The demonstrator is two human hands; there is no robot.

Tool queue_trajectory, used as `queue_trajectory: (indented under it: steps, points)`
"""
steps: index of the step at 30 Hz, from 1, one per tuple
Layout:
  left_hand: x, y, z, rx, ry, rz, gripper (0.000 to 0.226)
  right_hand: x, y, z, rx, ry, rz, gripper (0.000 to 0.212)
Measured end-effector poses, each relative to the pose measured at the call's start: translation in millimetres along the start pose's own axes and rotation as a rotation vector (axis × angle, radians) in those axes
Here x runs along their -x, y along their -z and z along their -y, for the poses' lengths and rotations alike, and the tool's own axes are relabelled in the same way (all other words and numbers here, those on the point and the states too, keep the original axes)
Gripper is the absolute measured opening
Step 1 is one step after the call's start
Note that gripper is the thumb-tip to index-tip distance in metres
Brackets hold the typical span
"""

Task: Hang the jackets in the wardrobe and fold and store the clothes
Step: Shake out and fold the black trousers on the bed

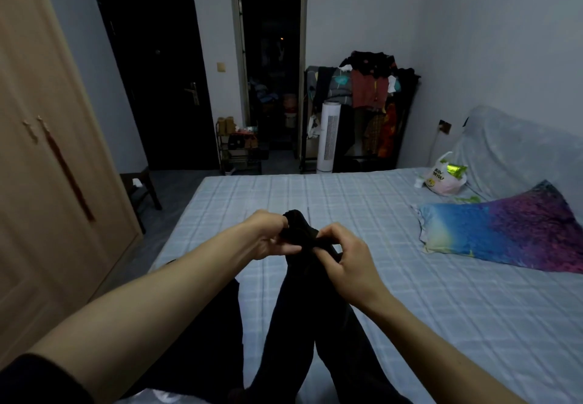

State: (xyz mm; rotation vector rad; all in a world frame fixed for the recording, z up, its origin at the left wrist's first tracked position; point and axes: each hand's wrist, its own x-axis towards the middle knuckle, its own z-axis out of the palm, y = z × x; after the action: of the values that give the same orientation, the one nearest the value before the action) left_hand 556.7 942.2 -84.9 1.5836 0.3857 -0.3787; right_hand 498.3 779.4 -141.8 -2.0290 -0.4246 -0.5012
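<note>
A black garment (303, 315) hangs down from both my hands over the bed (441, 309), its lower part spreading in two long dark lengths toward me. My left hand (268, 236) grips its bunched top edge from the left. My right hand (344, 258) pinches the same edge from the right, close beside the left. The wooden wardrobe (53, 182) stands at the left with its doors closed.
A colourful pillow (504, 233) and a plastic bag (441, 176) lie on the bed's right side. A loaded clothes rack (369, 94), a white tower fan (328, 135), a shoe shelf (239, 148) and a dark stool (142, 186) stand beyond the bed.
</note>
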Motion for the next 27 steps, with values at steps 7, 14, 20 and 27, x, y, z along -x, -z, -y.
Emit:
queue_trajectory:
  steps: [7,14,20,27]
  points:
    - [-4,-10,4,0.117,-0.021,-0.084,0.016,21,1,-5,-0.059,-0.014,-0.015,0.011]
    - [1,-23,1,0.207,-0.064,-0.101,0.015,32,-11,22,0.016,-0.204,0.009,0.094]
    - [-4,-8,4,0.044,-0.118,-0.089,0.024,22,-8,8,0.104,-0.311,-0.143,0.043]
    - [0,24,14,-0.254,-0.214,0.033,0.021,28,-2,-18,-0.083,-0.304,0.012,0.017]
